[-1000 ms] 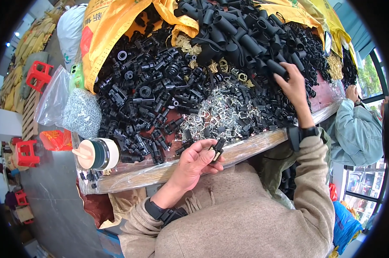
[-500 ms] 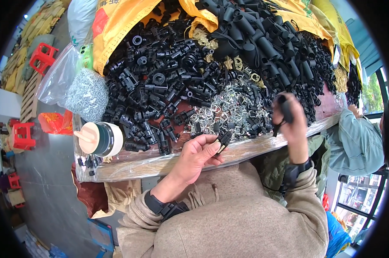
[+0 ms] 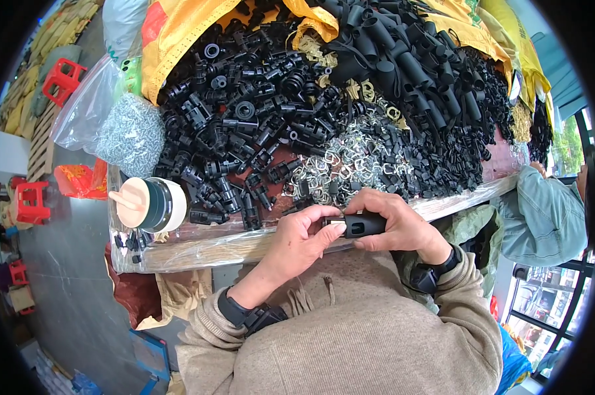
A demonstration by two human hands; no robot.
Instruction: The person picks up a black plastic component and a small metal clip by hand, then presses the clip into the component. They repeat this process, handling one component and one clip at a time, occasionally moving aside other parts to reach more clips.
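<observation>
Just above the table's front edge, my two hands meet in front of my chest. My right hand [image 3: 400, 227] is closed round a black plastic tube [image 3: 366, 224] with a slot in its side. My left hand [image 3: 304, 238] pinches a small black part with a pale piece [image 3: 337, 224] on it, at the tube's left end. Fingers hide how far the part and tube overlap. Beyond my hands lies a pile of metal rings and clips [image 3: 330, 168]. Many more black tubes [image 3: 409, 62] are heaped behind it, and black plastic assemblies [image 3: 238, 131] spread to the left.
A cream and dark green lidded cup [image 3: 169, 205] stands at the table's left end, near a bag of screws [image 3: 131, 135]. Yellow woven sacks [image 3: 179, 39] border the heap at the back. Another person's sleeve [image 3: 546, 217] shows at the right. Red stools [image 3: 34, 203] stand left.
My right hand has come left from over the pile, bringing the black tube to the part in my left hand. My left hand stays near the same spot.
</observation>
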